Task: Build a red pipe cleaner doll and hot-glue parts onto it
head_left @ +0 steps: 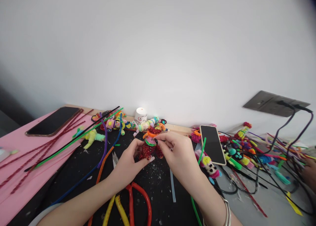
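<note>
Between my two hands is a small pipe-cleaner doll (148, 149), red and sparkly with an orange ring and a green and pink patch on its front. My left hand (130, 163) is closed around its left side, thumb along the bottom. On the other side my right hand (175, 150) pinches at the patch with thumb and forefinger; a small dark bit shows at those fingertips. Below lie red-handled scissors (140, 199) and a yellow-handled tool (116, 209), partly under my left forearm. A clear glue stick (172, 186) lies by my right wrist.
Pipe cleaners (74, 137) and a phone (54, 120) lie on the pink sheet (14, 147) at left. A paper cup (141, 115) stands by the wall. At right are another phone (212, 143), many pipe-cleaner figures, cables (287, 140) from a wall socket (269, 102), and another person's hand (309, 173).
</note>
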Demonstrator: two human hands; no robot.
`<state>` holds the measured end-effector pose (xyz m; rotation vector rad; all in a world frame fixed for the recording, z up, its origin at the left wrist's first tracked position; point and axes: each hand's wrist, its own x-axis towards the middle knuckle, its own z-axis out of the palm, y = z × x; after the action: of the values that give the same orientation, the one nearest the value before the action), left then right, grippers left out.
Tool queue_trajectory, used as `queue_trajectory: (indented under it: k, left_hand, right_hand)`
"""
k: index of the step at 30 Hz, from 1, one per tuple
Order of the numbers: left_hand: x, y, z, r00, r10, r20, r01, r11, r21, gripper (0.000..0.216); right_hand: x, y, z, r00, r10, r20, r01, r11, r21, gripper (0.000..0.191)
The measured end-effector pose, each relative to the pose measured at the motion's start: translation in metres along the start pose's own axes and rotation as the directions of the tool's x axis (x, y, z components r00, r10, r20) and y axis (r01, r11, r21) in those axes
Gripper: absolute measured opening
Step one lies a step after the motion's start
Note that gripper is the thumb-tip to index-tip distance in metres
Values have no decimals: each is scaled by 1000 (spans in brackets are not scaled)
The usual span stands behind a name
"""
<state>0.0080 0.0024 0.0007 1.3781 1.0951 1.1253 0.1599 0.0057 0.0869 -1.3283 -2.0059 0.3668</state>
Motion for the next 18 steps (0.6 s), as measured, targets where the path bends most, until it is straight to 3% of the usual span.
queue_trajectory:
  k: [18]
  left_hand:
    - [2,-1,-1,999,27,-38,-26,999,29,24]
  right_hand:
    - [-2,1,0,1000,-8,11,8,1000,4,20]
